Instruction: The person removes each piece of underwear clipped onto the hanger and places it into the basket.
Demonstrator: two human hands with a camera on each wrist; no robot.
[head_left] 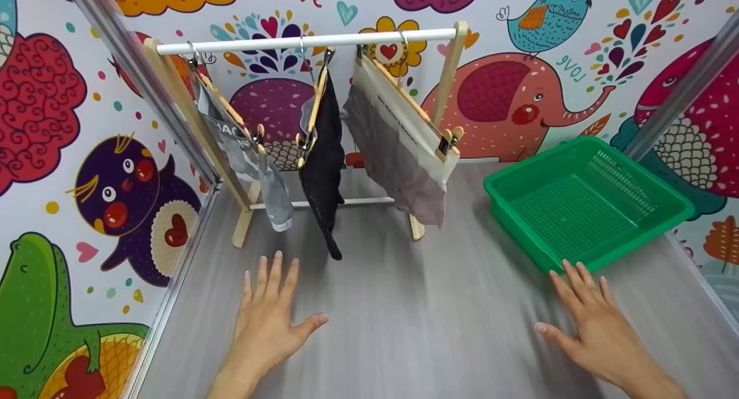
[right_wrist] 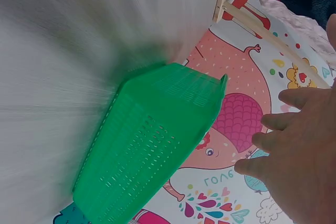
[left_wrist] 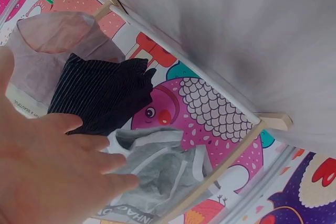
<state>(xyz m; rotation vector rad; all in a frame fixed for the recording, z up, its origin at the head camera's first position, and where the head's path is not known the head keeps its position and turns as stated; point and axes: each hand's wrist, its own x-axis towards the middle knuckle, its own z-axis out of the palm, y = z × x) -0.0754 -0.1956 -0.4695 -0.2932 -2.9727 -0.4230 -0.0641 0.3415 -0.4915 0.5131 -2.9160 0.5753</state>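
My left hand (head_left: 268, 324) is spread palm down over the table, fingers pointing at the rack, holding nothing. My right hand (head_left: 600, 335) is likewise spread, its fingertips by the near rim of a green plastic basket (head_left: 577, 214); contact cannot be told. Three pairs of underwear hang from clip hangers on a small rack (head_left: 369, 39): grey briefs (head_left: 277, 197) with a lettered waistband at left, a black ribbed pair (head_left: 324, 168) in the middle, and a mauve pair (head_left: 398, 162) with a cream lettered waistband at right. In the left wrist view, my fingers overlap the black pair (left_wrist: 100, 93).
The rack has wooden legs (head_left: 242, 226) and a low white crossbar (head_left: 369, 201). The grey table (head_left: 427, 329) lies under everything. Cartoon-printed walls (head_left: 346, 12) surround it, with metal posts (head_left: 133, 64) at the corners. The basket holds nothing.
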